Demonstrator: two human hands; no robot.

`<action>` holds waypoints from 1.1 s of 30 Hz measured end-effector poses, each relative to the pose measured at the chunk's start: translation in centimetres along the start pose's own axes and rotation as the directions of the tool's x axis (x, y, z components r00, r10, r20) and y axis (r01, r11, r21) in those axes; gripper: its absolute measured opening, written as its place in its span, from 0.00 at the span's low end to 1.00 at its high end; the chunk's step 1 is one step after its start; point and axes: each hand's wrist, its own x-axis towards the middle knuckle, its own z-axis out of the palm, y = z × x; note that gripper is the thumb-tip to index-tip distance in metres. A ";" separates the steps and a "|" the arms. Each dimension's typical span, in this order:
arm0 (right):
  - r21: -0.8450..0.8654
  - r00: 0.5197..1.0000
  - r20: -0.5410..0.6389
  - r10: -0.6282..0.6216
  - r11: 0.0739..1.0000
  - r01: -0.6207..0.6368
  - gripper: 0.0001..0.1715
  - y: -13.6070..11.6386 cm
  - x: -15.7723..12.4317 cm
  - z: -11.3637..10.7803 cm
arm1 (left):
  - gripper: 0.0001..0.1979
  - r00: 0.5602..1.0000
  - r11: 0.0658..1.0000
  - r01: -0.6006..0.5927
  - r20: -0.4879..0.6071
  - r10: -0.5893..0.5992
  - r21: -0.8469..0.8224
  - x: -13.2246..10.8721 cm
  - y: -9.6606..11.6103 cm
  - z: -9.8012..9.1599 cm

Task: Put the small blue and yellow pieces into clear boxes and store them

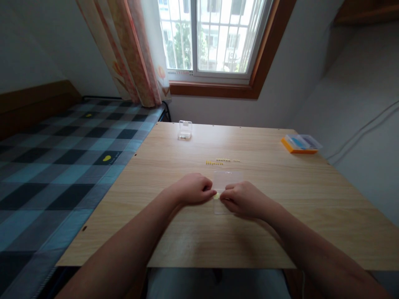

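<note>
A small pale-yellow piece [217, 195] shows between my two hands, over a clear plastic case or sheet [228, 178] lying on the table. My left hand [195, 189] is closed, its fingertips against the left side of this piece. From the other side, my right hand [245, 198] comes in with fingers pressed together in a pinch; what they hold is hidden. Just beyond the clear plastic lie a row of tiny yellow pieces [214, 163], a row of paler pieces [223, 160] and a shorter pale row [236, 160].
A small clear box [185, 132] stands with its lid up toward the far edge of the wooden table [149, 166]. At the far right sits an orange box [299, 149] with a clear top. A bed with checked cover [77, 166] adjoins on the left.
</note>
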 end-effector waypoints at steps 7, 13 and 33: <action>0.136 0.931 -0.351 -0.100 0.978 0.156 0.11 0.7 -1.1 -1.5 | 0.19 1.000 1.000 0.010 0.010 -0.009 -0.005 -0.1 0.1 -0.2; 0.204 0.580 -0.754 0.307 0.950 -0.238 0.15 5.3 -1.2 -1.4 | 0.19 0.999 1.000 0.022 0.026 -0.022 -0.003 -0.1 0.0 -0.2; -0.081 0.810 -0.335 0.481 0.842 -0.533 0.24 10.8 1.6 3.1 | 0.18 1.000 1.000 0.019 0.007 -0.019 -0.004 0.0 0.1 -0.3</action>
